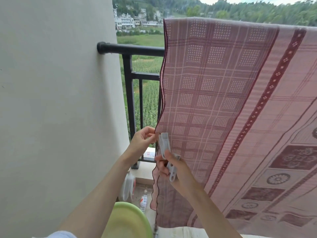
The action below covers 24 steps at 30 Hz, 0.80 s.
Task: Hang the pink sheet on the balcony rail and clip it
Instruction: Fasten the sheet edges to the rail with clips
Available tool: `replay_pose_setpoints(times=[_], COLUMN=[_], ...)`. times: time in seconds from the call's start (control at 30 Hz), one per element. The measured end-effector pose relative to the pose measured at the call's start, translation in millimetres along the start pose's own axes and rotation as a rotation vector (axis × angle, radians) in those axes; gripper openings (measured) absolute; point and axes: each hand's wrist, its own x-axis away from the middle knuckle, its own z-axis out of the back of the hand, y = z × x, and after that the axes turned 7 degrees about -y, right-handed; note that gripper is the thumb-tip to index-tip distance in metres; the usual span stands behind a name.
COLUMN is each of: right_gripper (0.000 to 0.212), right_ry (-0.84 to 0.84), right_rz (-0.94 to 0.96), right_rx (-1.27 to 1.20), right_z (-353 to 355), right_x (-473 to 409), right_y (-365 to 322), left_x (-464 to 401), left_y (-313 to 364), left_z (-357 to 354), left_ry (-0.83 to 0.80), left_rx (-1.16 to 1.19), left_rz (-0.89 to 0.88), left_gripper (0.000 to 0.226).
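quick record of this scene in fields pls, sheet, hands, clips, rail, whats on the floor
sheet: pink sheet draped from above, hanging in front of the black rail
left hand: left hand pinches the sheet's left edge
right hand: right hand grips white clips at that edge
clip state: not clearly fastened yet
floor: green basin, plastic bottle, white jug

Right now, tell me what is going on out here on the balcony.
A person is clipping up laundry. The pink sheet is draped over a high line or bar, hanging in front of the black balcony rail. The left hand pinches the sheet's side edge, while the right hand holds white clips against that edge. Whether a clip has closed on the cloth is unclear. A green basin sits below.
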Motion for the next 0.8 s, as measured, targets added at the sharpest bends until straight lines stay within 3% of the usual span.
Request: replay_pose_setpoints(times=[0.17, 0.23, 0.3, 0.43, 0.5, 0.57, 0.7, 0.8], right_gripper=[0.037, 0.035, 0.033, 0.039, 0.042, 0.040, 0.036, 0.035], right_ry=[-0.015, 0.013, 0.087, 0.295, 0.356, 0.331, 0.128, 0.079], right_rz=[-0.040, -0.063, -0.050, 0.042, 0.072, 0.052, -0.084, -0.096], right_rx=[-0.442, -0.419, -0.122, 0.665, 0.919, 0.807, 0.185, -0.060], right_z=[-18, -25, -25, -9, 2, 8, 8, 0], right_x=[-8, -8, -4, 9, 11, 13, 13, 3], right_y=[-17, -18, -17, -31, -38, -34, 12, 36], left_x=[4, 2, 1, 2, 2, 3, -4, -7], left_y=[-7, -7, -6, -3, -5, -4, 7, 13], left_z=[-15, -15, -14, -18, -19, -17, -2, 5], left_ry=[0.154, 0.172, 0.168, 0.155, 0.141, 0.108, 0.040, -0.013], left_rx=[0.167, 0.159, 0.161, 0.230, 0.282, 0.293, 0.163, 0.142], left_rz=[-0.034, -0.038, -0.048, -0.054, -0.027, 0.008, 0.060, 0.104], left_gripper=[0.016, 0.012, 0.004, 0.009, 0.010, 0.015, 0.016, 0.010])
